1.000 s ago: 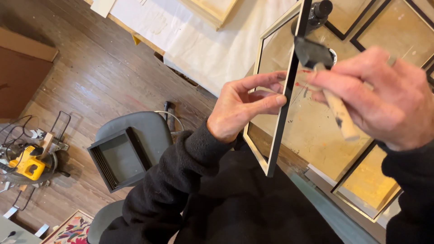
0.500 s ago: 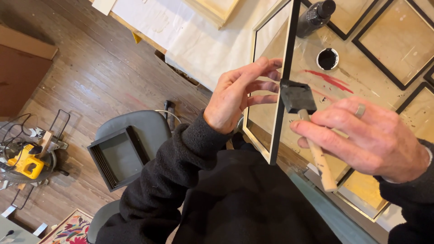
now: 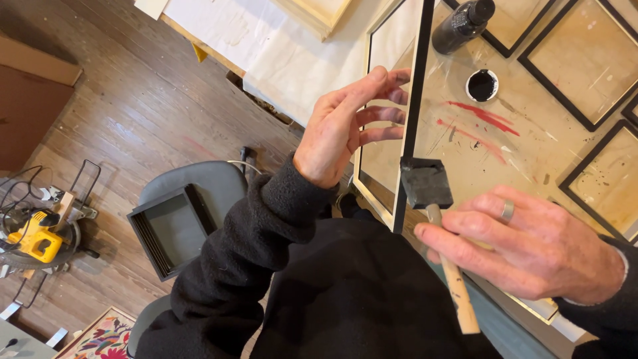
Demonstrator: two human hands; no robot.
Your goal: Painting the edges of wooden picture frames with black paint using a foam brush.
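My right hand (image 3: 531, 249) is closed round the pale wooden handle of a foam brush (image 3: 438, 226), fingers wrapped over the round dowel, a metal ring on one finger. The brush's black, square sponge head presses flat against the thin black edge of a picture frame (image 3: 411, 113), near its lower corner. My left hand (image 3: 349, 126) is spread wide with the fingers fanned, their tips resting on the far side of that frame and steadying it on edge; it grips nothing. The frame stands upright between my two hands, narrow and straight, with a pale panel inside it. Behind it the desk (image 3: 525, 153) is covered in smooth tan sheeting streaked with red and speckled dark. A small round cap of black paint (image 3: 482, 85) sits there, and just beyond it a dark plastic bottle (image 3: 463, 25) lies tilted. More black-edged frames (image 3: 585, 60) lie flat to the right. Down on the worn plank floor (image 3: 119, 100) stand a grey chair (image 3: 212, 183) carrying a stack of black frames (image 3: 167, 229) and a yellow mitre saw (image 3: 36, 236)
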